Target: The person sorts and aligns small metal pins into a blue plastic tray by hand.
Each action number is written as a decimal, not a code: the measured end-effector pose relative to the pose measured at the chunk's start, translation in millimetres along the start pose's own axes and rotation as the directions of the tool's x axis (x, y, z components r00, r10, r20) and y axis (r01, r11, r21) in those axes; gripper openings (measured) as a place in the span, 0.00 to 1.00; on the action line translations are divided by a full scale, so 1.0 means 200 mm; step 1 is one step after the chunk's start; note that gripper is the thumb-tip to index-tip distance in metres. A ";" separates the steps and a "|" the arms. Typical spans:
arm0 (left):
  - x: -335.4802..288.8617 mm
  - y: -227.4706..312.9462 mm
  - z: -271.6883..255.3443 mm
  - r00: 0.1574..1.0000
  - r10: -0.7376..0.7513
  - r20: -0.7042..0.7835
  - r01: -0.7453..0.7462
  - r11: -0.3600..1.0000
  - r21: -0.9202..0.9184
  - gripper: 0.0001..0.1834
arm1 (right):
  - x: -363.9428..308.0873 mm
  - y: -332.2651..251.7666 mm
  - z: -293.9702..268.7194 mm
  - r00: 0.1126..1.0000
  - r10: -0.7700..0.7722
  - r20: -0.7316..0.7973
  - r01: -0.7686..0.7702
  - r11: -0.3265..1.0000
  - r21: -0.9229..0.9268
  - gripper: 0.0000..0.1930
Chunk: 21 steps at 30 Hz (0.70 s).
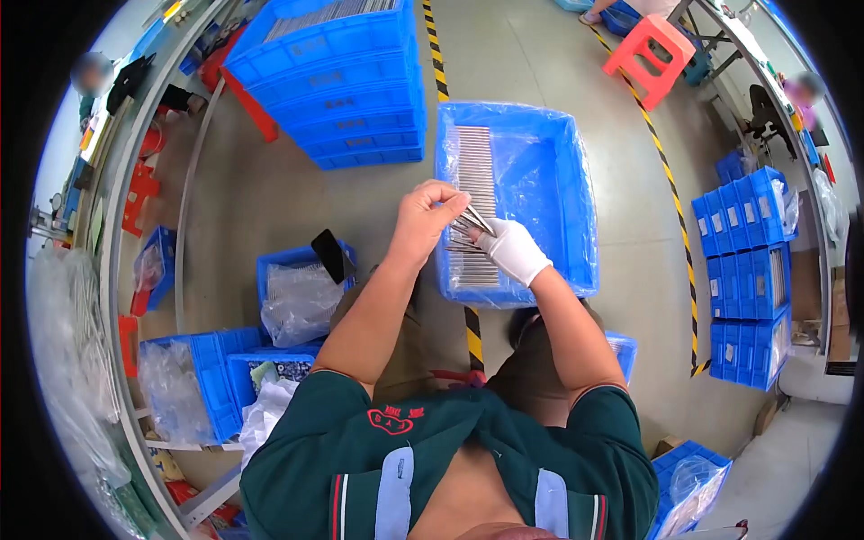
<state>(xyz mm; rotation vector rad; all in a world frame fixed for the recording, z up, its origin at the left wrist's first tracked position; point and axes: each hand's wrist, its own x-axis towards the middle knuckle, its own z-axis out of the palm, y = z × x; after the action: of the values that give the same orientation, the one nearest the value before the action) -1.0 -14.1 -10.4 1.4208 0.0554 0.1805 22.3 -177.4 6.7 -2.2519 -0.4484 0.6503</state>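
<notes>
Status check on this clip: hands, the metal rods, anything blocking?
Left hand bare, pinching metal rods. Right hand gloved, gripping the same bunch. Both over the lined blue bin with rods in rows. Nothing blocking.

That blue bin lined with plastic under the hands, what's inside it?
The blue bin holds a clear plastic liner and a neat row of thin metal rods. The left hand and gloved right hand cover the rods there.

A plastic-lined bin (540, 180) sits on the floor ahead of the person, with a row of metal rods (474, 171) lying along its left side. The left hand (427, 216) and right hand (510, 249) meet over those rods. Stacked crates (337, 85) stand behind-left; a stool (650, 56) stands behind-right.
</notes>
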 end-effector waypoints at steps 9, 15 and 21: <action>0.02 0.01 -0.04 0.976 -0.016 0.219 0.005 0.999 0.051 0.05 | 0.00 0.02 0.03 0.997 -0.072 -0.023 0.074 0.993 0.091 0.17; 0.04 0.00 -0.01 0.993 -0.115 -0.021 0.113 0.989 -0.092 0.05 | 0.05 0.09 0.06 0.991 -0.108 0.076 0.062 0.887 0.457 0.16; 0.08 -0.07 0.00 0.928 -0.288 -0.235 0.186 0.908 -0.376 0.12 | 0.03 0.09 -0.02 0.917 -0.250 0.312 -0.270 0.190 0.944 0.17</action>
<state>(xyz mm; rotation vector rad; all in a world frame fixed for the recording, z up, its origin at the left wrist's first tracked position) 15.9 -14.6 -23.8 1.0131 0.4184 0.1808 31.4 -190.1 -6.1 -0.7893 -0.0820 1.0338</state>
